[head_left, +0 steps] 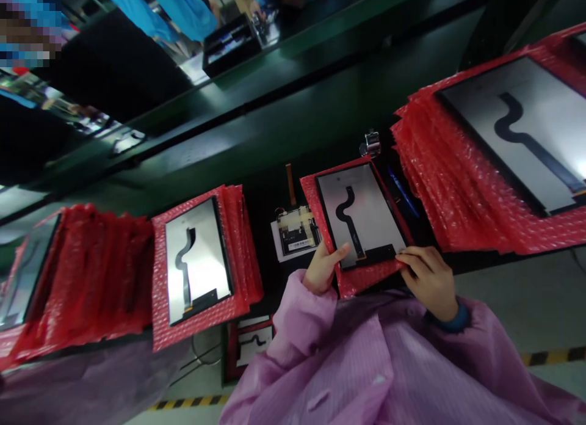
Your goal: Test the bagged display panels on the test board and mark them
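Observation:
In front of me lies an LCD screen panel, silver backed, with a black curved ribbon cable on it. Red bubble wrap lies beneath the panel. My left hand grips the panel's lower left edge, thumb on top and fingers hidden below. At the lower right corner my right hand pinches the edge; whether it holds the panel, the wrap or both I cannot tell. Left of the panel sits a small circuit board with tape and a barcode label.
Stacks of panels on red bubble wrap stand at left and right. A metal tally counter and a blue pen lie behind my panel. Below the bench is a box with another panel. People in blue work across the bench.

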`<state>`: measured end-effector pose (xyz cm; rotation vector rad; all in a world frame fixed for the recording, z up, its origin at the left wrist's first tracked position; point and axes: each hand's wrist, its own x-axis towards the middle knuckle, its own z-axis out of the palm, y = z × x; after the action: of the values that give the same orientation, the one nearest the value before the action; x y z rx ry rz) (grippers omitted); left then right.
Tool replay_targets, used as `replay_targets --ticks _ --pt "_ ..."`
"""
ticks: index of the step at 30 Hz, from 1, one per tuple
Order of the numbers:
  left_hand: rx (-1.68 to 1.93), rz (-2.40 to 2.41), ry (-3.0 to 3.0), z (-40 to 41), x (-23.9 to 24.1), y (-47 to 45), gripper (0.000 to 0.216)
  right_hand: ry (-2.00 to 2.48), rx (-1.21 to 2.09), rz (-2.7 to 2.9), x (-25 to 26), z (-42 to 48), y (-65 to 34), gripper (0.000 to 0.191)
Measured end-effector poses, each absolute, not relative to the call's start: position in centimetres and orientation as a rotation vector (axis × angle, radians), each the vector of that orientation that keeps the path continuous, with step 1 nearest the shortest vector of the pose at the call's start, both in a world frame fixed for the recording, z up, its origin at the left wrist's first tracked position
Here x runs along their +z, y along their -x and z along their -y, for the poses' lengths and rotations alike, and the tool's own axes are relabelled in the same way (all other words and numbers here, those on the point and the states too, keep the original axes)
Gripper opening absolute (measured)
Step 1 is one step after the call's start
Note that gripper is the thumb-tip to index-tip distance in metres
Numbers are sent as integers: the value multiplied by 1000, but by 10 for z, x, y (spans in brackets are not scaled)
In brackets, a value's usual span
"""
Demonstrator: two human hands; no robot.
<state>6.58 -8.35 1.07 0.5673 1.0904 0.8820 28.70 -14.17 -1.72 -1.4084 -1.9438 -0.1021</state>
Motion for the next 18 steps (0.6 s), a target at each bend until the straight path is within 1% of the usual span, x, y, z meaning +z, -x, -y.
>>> replay_targets --ticks 6,8,11,13,16,18 --pt "980 -1247 -992 80 3 -59 59 1363 -70 2026 -11 138 -286 12" --pt "964 -1311 -1141 80 0 -58 58 1291 14 2161 0 135 -290 8" --pt "893 -1468 -1378 86 -1 -58 57 1184 209 2283 27 125 -296 15" --pt "869 -1602 -1587 91 7 -55 49 1168 267 2278 45 114 -298 14" --pt "918 -1764 -1897 85 29 -42 30 1199 205 2329 67 90 -293 14" --pt "962 -1812 -2021 67 42 -30 24 1206 190 2426 75 67 -283 16"
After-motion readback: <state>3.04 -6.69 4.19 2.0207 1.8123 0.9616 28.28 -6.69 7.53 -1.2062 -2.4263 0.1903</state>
